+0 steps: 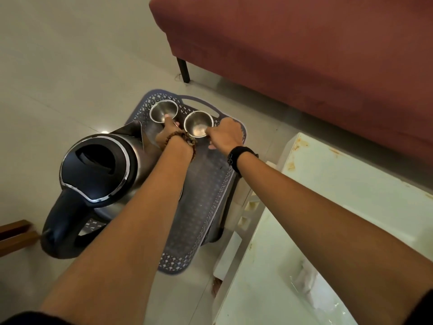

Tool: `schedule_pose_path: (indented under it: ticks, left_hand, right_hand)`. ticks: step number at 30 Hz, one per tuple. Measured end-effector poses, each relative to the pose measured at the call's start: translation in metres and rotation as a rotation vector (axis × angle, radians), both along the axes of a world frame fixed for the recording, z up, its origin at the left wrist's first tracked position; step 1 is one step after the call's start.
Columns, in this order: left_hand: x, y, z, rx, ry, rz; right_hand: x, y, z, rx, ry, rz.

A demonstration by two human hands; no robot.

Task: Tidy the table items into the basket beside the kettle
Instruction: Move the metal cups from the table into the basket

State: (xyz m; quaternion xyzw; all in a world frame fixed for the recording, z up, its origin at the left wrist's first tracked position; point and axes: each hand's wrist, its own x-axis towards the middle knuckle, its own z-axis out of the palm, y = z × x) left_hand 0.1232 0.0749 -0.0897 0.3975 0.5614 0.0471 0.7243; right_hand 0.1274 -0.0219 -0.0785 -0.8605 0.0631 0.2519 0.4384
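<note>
**Bowls held low over far end of basket, one in each hand**

Bowls seen at the far end of the basket, side by side, mouths up, both round, so no long axis to speak of. Left hand placed on the left steel bowl, thumb laid over the near rim and into the mouth, other fingers hidden below; judged as pinching the rim. Right hand placed on the right steel bowl, fingertips curled at its right rim, also judged as a pinch. From each grip, bowl lay forward and a little inward, away from the body. Bowls just beside each other, rims near but not seen touching. Could not tell whether the bottoms already rested on the basket floor or hung just above it.

Coming move judged as lowering and letting go; turned on the gap between the two rims and on the far wall of the basket, very near behind the left bowl.

Bowls small, polished metal, shiny inside, seemingly empty. Basket grey-blue plastic with pierced pattern, standing on the floor. Kettle touching or just beside the basket on its left side, near the left forearm. Pale table on the right.
</note>
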Motion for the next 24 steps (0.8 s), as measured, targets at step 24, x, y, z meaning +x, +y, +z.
schedule_pose_path:
  ticks: [24]
  left_hand:
    - [-0.208, -0.229, 0.014, 0.654, -0.228, -1.060]
  right_hand:
    - [-0.158, -0.207, 0.008, -0.025, -0.217, -0.207]
